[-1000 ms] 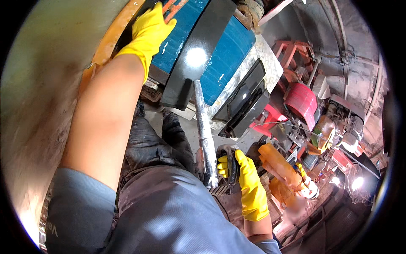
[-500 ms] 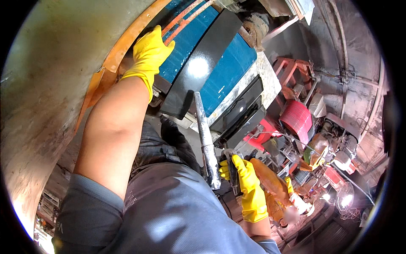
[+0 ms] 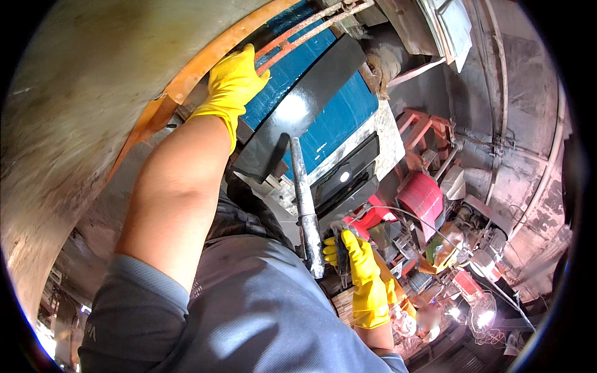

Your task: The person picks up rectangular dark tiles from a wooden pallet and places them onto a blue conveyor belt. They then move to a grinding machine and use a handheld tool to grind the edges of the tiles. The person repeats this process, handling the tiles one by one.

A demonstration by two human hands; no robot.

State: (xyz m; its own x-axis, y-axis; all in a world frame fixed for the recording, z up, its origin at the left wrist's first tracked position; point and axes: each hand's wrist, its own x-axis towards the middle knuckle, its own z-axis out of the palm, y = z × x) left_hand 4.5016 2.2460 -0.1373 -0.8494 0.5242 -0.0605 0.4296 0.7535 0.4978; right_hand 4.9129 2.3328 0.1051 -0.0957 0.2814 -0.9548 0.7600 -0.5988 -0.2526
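Note:
Both my hands wear yellow rubber gloves. My left hand (image 3: 233, 81), at the end of an outstretched arm, is closed at the near end of a rusty orange two-bar metal rail (image 3: 292, 43). Beyond it lies a glossy black slab (image 3: 311, 93) across a blue surface (image 3: 348, 109). Close to my body, my right hand (image 3: 364, 273) is closed round a dark, dirty hand tool (image 3: 341, 252); its kind is not clear. Just left of that hand, a worn grey metal tube (image 3: 303, 202) points away from me toward the slab's near end.
A large curved, stained surface (image 3: 93, 99) with an orange edge (image 3: 193, 68) fills the left. Right of the blue surface sit black panels (image 3: 348, 171) and a red drum-shaped machine part (image 3: 421, 198). At lower right another person (image 3: 428, 317) is near bright lamps (image 3: 485, 318).
The view has shifted, so the blue surface, slab and machinery sit differently in it. My left hand appears slightly farther right, still at the rail. My right hand keeps its hold. The other person appears lower.

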